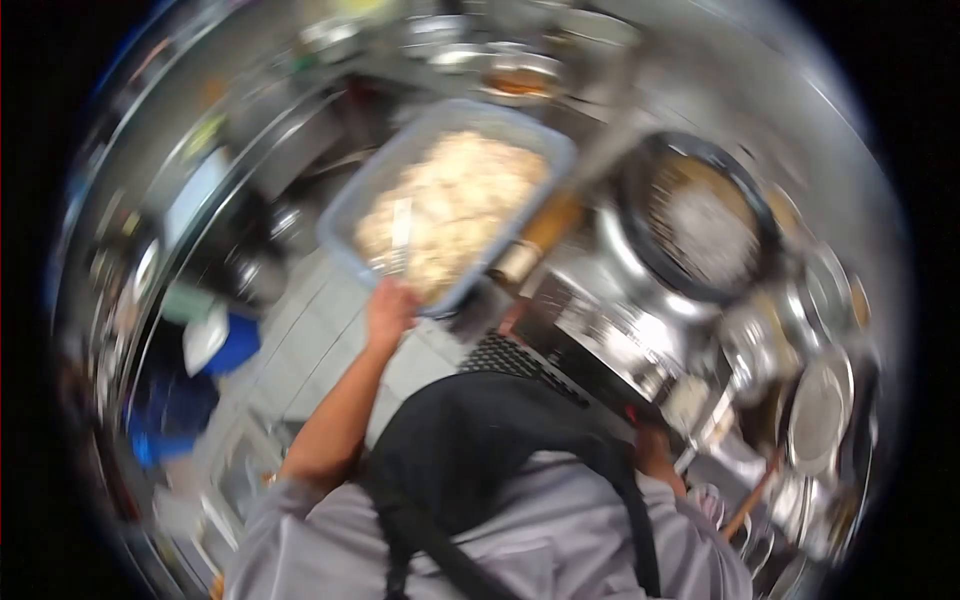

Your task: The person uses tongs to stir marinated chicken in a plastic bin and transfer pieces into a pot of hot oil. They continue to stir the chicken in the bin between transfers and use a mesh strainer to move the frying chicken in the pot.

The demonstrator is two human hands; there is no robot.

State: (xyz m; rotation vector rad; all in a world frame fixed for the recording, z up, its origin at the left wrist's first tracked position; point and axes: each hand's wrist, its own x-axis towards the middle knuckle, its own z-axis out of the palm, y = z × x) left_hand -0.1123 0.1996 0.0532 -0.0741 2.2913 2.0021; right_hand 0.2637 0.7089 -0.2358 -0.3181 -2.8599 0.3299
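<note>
Gripping the near rim of a grey plastic tub [345, 215], the person's left hand [390, 310] was closed on its edge and held it out in front of the body, tilted and off any surface, above the pale tiled floor [310, 350]. The tub was heaped with a pale, lumpy food [460, 200], and a light utensil [402, 235] lay in it near the held edge. The right hand [652, 448] sat low by the counter edge; blur hid whether it was open or closed. Judging by this, the food was loaded and the tub was in mid-carry, beside a large dark wok [700, 215] that already held a pale mass; nothing was pouring, so any emptying or setting down was yet to come. The stainless counter [600, 330] on the right was crowded with metal bowls and lids [820, 410] and a wooden handle [752, 500]. Steel shelving and pans ringed the cramped kitchen, with something blue [165, 410] low on the left.
</note>
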